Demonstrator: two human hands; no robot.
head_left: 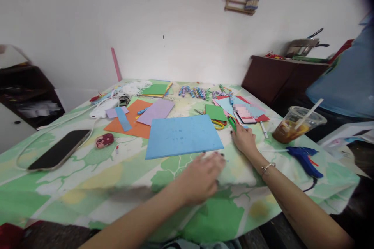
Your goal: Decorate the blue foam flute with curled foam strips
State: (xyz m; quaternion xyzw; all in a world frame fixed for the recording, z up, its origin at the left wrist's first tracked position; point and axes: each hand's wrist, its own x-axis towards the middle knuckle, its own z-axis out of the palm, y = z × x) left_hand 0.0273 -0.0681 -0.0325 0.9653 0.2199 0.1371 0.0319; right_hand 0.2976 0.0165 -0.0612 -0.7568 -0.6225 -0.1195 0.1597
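My left hand (201, 177) rests palm down on the table, fingers curled near the front edge of a large blue foam sheet (182, 135); it is slightly blurred and nothing shows in it. My right hand (244, 140) lies just right of the blue sheet, fingers closed round a green pen-like stick (231, 123) that points away from me. Yellow-handled scissors (218, 124) lie beside a small green sheet (215, 112) right next to that hand.
A phone (60, 149) on a cable lies at the left, with a red toy (104, 140) beside it. Orange (128, 122) and purple (156, 111) sheets sit behind the blue one. A blue glue gun (304, 159) and an iced drink cup (295, 124) stand at the right.
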